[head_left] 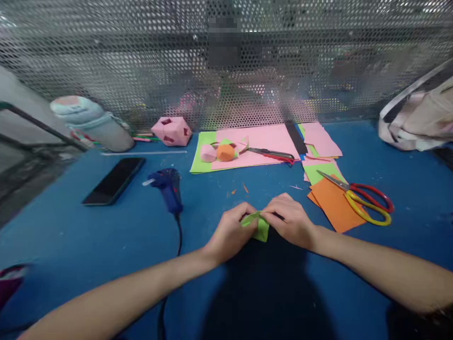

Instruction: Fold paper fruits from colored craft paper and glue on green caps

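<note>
A small folded piece of green paper (pixel 262 230) is held between my two hands over the front middle of the blue table. My left hand (pixel 236 230) grips its left side, thumb across the front. At the paper's upper right edge, the thumb and fingers of my right hand (pixel 288 219) pinch it. Some of the paper is hidden behind my fingers. Left of my hands lies a blue glue gun (pixel 168 189) with its cord running toward me. Scissors (pixel 368 198) with red and yellow handles rest on orange paper (pixel 336 205) to the right.
Behind my hands, pink paper sheets (pixel 260 134) carry small paper shapes (pixel 225 152) and a red-handled cutter (pixel 271 153). A pink paper polyhedron (pixel 172 131), a bottle (pixel 94 123) and a phone (pixel 114 182) are on the left. A white bag (pixel 421 115) sits at right, before a perforated metal panel (pixel 159 61).
</note>
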Tool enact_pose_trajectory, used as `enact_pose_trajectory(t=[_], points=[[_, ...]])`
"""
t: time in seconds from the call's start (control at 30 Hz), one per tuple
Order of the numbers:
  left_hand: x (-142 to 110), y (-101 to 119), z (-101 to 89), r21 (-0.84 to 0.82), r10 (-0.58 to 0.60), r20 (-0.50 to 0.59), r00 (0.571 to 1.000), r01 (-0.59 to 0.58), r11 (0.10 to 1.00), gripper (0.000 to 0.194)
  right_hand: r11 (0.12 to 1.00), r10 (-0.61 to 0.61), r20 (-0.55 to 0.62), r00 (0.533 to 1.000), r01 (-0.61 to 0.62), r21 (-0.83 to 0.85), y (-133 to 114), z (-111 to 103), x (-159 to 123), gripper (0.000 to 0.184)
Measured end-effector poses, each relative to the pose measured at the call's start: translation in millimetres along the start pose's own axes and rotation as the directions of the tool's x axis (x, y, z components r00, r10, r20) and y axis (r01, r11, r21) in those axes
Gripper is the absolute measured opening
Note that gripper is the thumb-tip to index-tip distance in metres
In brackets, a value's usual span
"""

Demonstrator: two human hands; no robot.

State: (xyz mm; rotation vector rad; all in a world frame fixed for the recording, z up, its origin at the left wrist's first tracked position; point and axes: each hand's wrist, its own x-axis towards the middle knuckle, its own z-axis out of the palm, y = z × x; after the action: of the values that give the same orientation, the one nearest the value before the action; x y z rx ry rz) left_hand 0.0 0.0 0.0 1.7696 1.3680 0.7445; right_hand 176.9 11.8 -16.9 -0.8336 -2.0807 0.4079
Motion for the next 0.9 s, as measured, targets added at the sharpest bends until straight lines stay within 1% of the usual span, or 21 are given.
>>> enact_pose_trajectory(t=[0.17, 0.3, 0.4, 0.5, 0.6, 0.67, 0.73, 0.8, 0.83, 0.9], points=[[-4, 4, -1.5, -0.001, 0.029, 0.0, 1.0, -0.029, 1.0, 0.008, 0.998, -0.056, -0.005, 0.998, 0.056, 0.021, -1, -4, -3, 0.012], [-4, 1, -1.9, -0.033, 0.057, -0.012, 0.998, -0.057, 0.998, 0.005, 0.996, -0.089, 0.054, 0.995, 0.089, -0.007, -4, -6, -2, 0.009], [-4, -2, -0.5, -0.081, 0.02, -0.05, 0.999, -0.024, 0.996, 0.004, 0.993, -0.067, 0.091, 0.994, 0.075, -0.09, -5, -5, -1, 0.014], [-3, -3, 0.5, -0.119, -0.043, -0.055, 0.998, 0.036, 0.992, 0.008, 0.983, -0.08, 0.115, 0.99, 0.097, -0.154, -4, -4, -1, 0.02], [-2, -3, -1.0, -0.098, -0.048, -0.086, 0.995, 0.039, 0.994, 0.008, 0.975, -0.097, 0.144, 0.985, 0.123, -0.185, -7, -3, -1, 0.022], [-1, -2, -3.2, -0.107, -0.06, -0.087, 0.994, 0.051, 0.993, 0.008, 0.966, -0.102, 0.179, 0.979, 0.14, -0.217, -12, -6, 1, 0.025], [-1, -3, -5.3, -0.177, -0.095, -0.055, 0.994, 0.084, 0.981, 0.01, 0.945, -0.109, 0.22, 0.97, 0.169, -0.278, -17, -16, 7, 0.03], [0, -4, -6.4, -0.274, -0.123, -0.024, 0.992, 0.112, 0.955, 0.013, 0.915, -0.087, 0.246, 0.965, 0.175, -0.363, -20, -33, 17, 0.031], [0, -4, -6.6, -0.314, -0.132, -0.012, 0.991, 0.122, 0.941, 0.014, 0.9, -0.045, 0.246, 0.968, 0.146, -0.41, -19, -44, 22, 0.03], [0, -6, -6.6, -0.362, -0.145, 0.002, 0.989, 0.136, 0.922, 0.017, 0.875, 0.08, 0.267, 0.96, 0.061, -0.48, -13, -69, 30, 0.026]])
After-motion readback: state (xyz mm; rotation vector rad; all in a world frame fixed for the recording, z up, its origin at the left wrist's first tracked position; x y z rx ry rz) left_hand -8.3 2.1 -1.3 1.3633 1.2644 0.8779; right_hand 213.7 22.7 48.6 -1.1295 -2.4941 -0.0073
